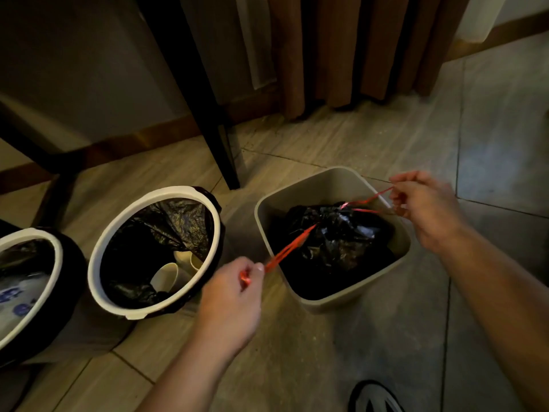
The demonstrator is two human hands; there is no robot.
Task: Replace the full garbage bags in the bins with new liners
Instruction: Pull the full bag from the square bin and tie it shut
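A full black garbage bag [332, 239] sits gathered inside a beige square bin [323, 185] on the tiled floor. Its red drawstring [289, 248] runs out on both sides. My left hand [234, 295] pinches the near-left loop of the string in front of the bin. My right hand [424, 203] pinches the other loop at the bin's far right rim. The string is pulled taut between both hands. A round white-rimmed bin [124, 221] with a black liner [178, 221] and paper cups [166, 276] stands to the left.
A second round white-rimmed bin [56, 254] with a black liner sits at the left edge. A black table leg [219, 150] stands behind the bins, brown curtains [341, 55] hang at the back, and a shoe [377, 396] shows at the bottom edge.
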